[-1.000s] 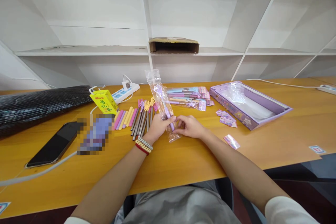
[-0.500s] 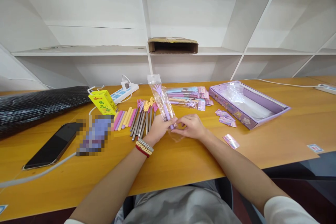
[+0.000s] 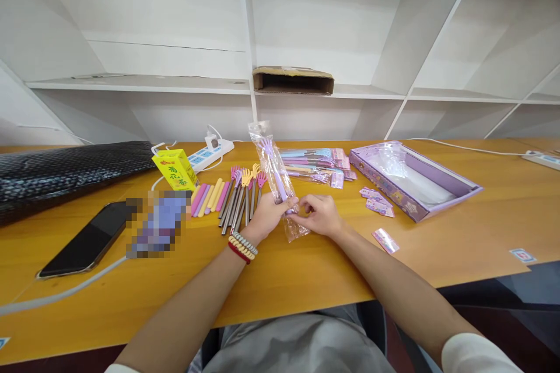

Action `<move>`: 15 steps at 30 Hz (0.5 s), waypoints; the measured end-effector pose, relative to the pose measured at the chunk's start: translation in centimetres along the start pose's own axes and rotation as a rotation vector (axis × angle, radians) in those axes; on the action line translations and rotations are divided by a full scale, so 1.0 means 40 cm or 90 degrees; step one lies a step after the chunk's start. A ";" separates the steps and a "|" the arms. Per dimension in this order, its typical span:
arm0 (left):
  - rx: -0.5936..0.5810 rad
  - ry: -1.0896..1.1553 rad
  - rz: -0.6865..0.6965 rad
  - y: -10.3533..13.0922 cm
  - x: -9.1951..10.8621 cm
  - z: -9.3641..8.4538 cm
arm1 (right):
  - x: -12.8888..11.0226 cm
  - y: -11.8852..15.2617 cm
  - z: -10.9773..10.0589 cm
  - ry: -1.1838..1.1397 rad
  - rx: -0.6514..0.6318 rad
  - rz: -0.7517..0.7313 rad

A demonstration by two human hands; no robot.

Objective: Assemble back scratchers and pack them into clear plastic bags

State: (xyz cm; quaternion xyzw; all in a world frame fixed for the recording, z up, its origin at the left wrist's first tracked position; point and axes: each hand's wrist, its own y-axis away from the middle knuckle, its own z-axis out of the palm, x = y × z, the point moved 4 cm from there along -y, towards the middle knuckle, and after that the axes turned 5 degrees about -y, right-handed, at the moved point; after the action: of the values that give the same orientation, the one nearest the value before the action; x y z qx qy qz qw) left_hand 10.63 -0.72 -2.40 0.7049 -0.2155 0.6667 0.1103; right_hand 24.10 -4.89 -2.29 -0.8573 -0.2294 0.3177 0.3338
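Observation:
A purple back scratcher [image 3: 277, 178] lies inside a clear plastic bag [image 3: 259, 128], tilted with its claw end up and away from me. Around its lower handle my left hand [image 3: 268, 215] is closed, thumb on top. My right hand [image 3: 321, 214] has its thumb and index finger pinched at the bag's edge beside the handle end. Just left of my left hand lie several back scratchers [image 3: 238, 201] with metal rods and pink, purple and yellow claws. Loose coloured handles [image 3: 210, 198] sit beside them. Bagged back scratchers [image 3: 312, 162] are piled behind my hands.
At right stands an open purple display box [image 3: 415, 210], with small printed cards [image 3: 385, 240] near it. To the left are a phone [image 3: 87, 239], a yellow drink carton [image 3: 177, 169], a power strip [image 3: 210, 154] and a black wrapped bundle [image 3: 74, 178]. Shelves rise behind, holding a cardboard box [image 3: 293, 78].
The bag's lower end now hangs out more plainly below my hands. Both hands keep nearly the same place and grip, and the view has shifted slightly.

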 end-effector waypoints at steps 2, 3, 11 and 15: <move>-0.019 0.004 -0.002 -0.002 0.003 -0.001 | 0.008 -0.003 -0.003 -0.062 -0.014 0.027; -0.027 0.005 -0.005 -0.004 0.003 -0.004 | 0.013 -0.005 -0.005 -0.098 -0.026 0.042; 0.079 0.084 -0.057 -0.023 -0.005 -0.064 | 0.051 -0.010 -0.010 -0.280 -0.130 0.124; 0.097 0.116 -0.075 -0.025 -0.015 -0.068 | 0.018 -0.010 0.012 -0.291 -0.215 0.066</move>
State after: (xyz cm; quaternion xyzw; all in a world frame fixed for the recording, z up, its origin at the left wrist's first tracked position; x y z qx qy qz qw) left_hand 8.66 1.48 -2.63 0.6591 -0.1113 0.7349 0.1143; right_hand 24.19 -3.97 -2.57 -0.8176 -0.3041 0.4765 0.1093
